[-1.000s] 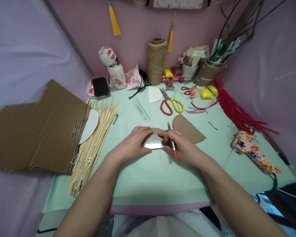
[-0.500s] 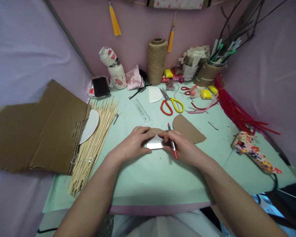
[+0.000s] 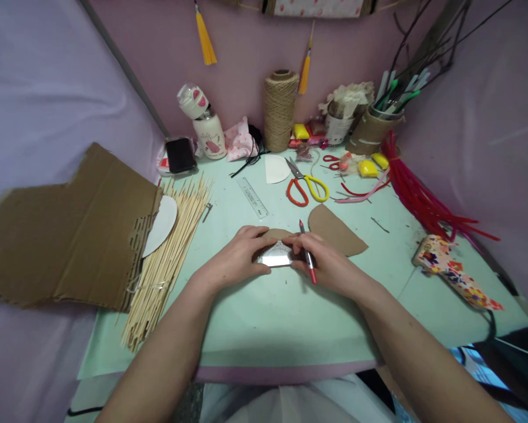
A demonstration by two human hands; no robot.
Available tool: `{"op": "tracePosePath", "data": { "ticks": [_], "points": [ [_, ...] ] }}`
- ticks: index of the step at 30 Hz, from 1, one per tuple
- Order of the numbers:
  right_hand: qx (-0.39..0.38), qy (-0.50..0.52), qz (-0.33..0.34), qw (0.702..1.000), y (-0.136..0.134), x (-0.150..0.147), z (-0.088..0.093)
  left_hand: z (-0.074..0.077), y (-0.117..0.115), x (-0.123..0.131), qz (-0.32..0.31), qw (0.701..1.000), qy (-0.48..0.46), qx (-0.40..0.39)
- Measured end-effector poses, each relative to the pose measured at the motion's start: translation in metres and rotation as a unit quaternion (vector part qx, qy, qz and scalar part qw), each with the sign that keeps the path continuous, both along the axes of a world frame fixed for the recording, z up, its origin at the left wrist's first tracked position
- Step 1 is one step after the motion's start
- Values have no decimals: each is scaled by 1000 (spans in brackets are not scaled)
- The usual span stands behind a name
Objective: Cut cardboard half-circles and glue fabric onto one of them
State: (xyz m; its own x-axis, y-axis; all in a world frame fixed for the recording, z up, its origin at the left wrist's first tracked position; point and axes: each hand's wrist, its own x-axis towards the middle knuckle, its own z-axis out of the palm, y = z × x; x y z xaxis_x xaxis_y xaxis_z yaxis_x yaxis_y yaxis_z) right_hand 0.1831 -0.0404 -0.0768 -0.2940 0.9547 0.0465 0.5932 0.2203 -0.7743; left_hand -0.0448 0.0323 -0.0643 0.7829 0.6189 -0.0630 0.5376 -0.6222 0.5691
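Observation:
In the middle of the table a clear protractor (image 3: 276, 256) lies over a brown cardboard piece (image 3: 278, 233) with a rounded top edge. My left hand (image 3: 246, 251) grips the left end of both, thumb at the straight lower edge and fingers above. At the right end, the fingers of my right hand (image 3: 319, 258) press on the protractor. A red-and-dark pen (image 3: 308, 255) is tucked between those same fingers, red tip upward. Just beyond my right hand lies a larger half-round cardboard piece (image 3: 335, 230). My fingers hide both ends of the protractor.
Scissors (image 3: 306, 182), a clear ruler (image 3: 253, 197) and a white paper piece (image 3: 276, 168) lie behind my hands. Bamboo sticks (image 3: 164, 264) and corrugated cardboard (image 3: 70, 235) are at left. A flowered glue gun (image 3: 455, 270) and red pipe cleaners (image 3: 416, 194) lie right. Twine (image 3: 280, 111) stands behind.

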Motion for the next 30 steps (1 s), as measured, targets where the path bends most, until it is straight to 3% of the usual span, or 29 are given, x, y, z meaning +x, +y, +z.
{"op": "tracePosePath", "data": {
  "ticks": [30],
  "points": [
    [0, -5, 1, 1000, 0, -1, 2, 0, -1, 1, -1, 1000, -6, -5]
  ]
}}
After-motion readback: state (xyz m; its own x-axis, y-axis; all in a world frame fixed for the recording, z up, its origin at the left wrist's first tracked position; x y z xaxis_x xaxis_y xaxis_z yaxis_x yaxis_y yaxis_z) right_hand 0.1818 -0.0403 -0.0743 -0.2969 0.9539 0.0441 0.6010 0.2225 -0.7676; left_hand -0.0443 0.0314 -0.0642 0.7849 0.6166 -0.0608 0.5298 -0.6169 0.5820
